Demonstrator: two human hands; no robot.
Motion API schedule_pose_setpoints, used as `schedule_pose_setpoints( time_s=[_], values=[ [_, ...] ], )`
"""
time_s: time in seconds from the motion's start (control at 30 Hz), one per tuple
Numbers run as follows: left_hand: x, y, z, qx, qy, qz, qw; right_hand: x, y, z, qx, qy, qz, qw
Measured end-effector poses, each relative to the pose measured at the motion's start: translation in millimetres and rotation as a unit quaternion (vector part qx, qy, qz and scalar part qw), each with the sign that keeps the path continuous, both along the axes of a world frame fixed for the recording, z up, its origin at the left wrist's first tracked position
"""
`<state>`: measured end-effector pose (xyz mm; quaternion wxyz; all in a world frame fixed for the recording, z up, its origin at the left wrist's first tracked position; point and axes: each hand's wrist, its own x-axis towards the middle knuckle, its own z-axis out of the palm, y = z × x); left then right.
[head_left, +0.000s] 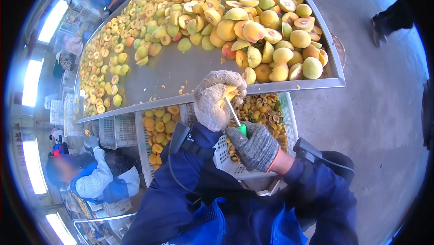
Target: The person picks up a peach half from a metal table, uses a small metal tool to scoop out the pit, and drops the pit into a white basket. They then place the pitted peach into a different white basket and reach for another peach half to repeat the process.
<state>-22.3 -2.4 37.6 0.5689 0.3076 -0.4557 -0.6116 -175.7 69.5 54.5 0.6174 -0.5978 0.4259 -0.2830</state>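
My left hand (212,102), in a stained pale knit glove, is closed round a yellow peach half (231,91) just at the metal table's front edge. My right hand (256,148), in a grey knit glove with an orange cuff, grips a green-handled pitting tool (232,112). The tool's narrow metal end meets the peach half; its tip is hidden at the fruit. Below both hands stands a white crate (291,121) with brown pits and scraps in it. Halved peaches (212,17) lie heaped on the metal table (176,69) beyond my hands.
Left of the pit crate, another crate (143,152) holds peach halves (160,125). A raised rim (316,84) borders the table. Co-workers (101,177) sit and stand along the left side. At the far right, a person's dark-clad leg (393,19) shows on the grey floor (361,123).
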Motion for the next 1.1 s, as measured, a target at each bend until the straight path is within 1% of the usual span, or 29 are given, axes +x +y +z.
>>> schedule_pose_setpoints(
  time_s=[0.07,0.1,0.13,0.17,0.2,0.27,0.3,0.37,0.4,0.47,0.5,0.57,0.6,0.63,0.67,0.7,0.73,0.8,0.83,0.87,0.93,0.97,1.0,1.07,1.1],
  values=[
    [-2,0,0,-0.004,0.017,-0.003,1.0,4,3,-3,0.031,-0.028,-0.038,0.998],
    [-5,0,-1,-0.008,0.035,-0.005,0.999,6,5,-2,0.03,-0.028,-0.04,0.998],
    [-8,1,0,-0.008,0.035,-0.007,0.999,10,9,0,0.023,-0.027,-0.076,0.997],
    [-13,2,2,0.006,0.046,0.012,0.999,11,11,0,0.015,-0.025,-0.111,0.993],
    [-15,3,3,0.021,0.057,0.032,0.998,10,10,-2,0.015,-0.025,-0.112,0.993],
    [-15,7,5,0.032,0.052,0.051,0.997,10,10,-6,-0.026,0.021,-0.075,0.997],
    [-14,8,6,0.036,0.048,0.058,0.997,8,9,-6,-0.026,0.021,-0.076,0.997],
    [-13,10,6,0.04,0.045,0.062,0.996,3,4,-6,-0.043,-0.061,-0.031,0.997],
    [-13,10,5,0.041,0.046,0.063,0.996,2,2,-3,-0.042,-0.061,-0.031,0.997],
    [-14,9,6,0.039,0.044,0.063,0.996,-2,-1,10,0.09,-0.046,0.023,0.995],
    [-15,8,6,0.038,0.045,0.062,0.996,-2,-1,10,0.09,-0.046,0.023,0.995],
    [-17,8,8,0.038,0.048,0.061,0.996,-3,0,7,0.103,-0.087,0.012,0.991],
    [-18,6,9,0.04,0.098,0.04,0.994,-2,1,6,0.103,-0.087,0.011,0.991],
    [-19,4,10,0.041,0.148,0.02,0.988,0,2,4,0.084,-0.075,-0.038,0.993],
    [-19,2,8,0.04,0.149,0.02,0.988,2,3,0,0.065,-0.064,-0.087,0.992],
    [-18,1,5,0.044,0.152,0.031,0.987,5,3,-14,0.037,-0.024,-0.064,0.997],
    [-18,1,5,0.048,0.156,0.04,0.986,3,2,-12,0.037,-0.023,-0.063,0.997],
    [-14,2,8,0.049,0.152,0.038,0.986,-3,-1,-5,0.037,-0.03,0.03,0.998],
    [-13,3,10,0.05,0.148,0.036,0.987,-11,-7,2,0.074,-0.028,0.064,0.995],
    [-13,4,14,0.05,0.149,0.036,0.987,-17,-9,7,0.074,-0.028,0.064,0.995],
    [-13,6,19,0.038,0.162,0.02,0.986,-23,-12,14,0.11,-0.025,0.02,0.993],
    [-13,5,19,0.037,0.163,0.024,0.986,-19,-14,6,-0.011,0.035,-0.017,0.999],
    [-13,1,18,0.023,0.139,0.01,0.99,-21,-13,6,-0.01,0.035,-0.012,0.999],
    [-8,0,22,0.01,0.091,0.013,0.996,-27,-18,10,-0.012,0.122,0.098,0.988],
    [-5,4,28,0.048,0.018,0.044,0.998,-34,-24,23,0.041,0.101,0.13,0.985]
  ],
)
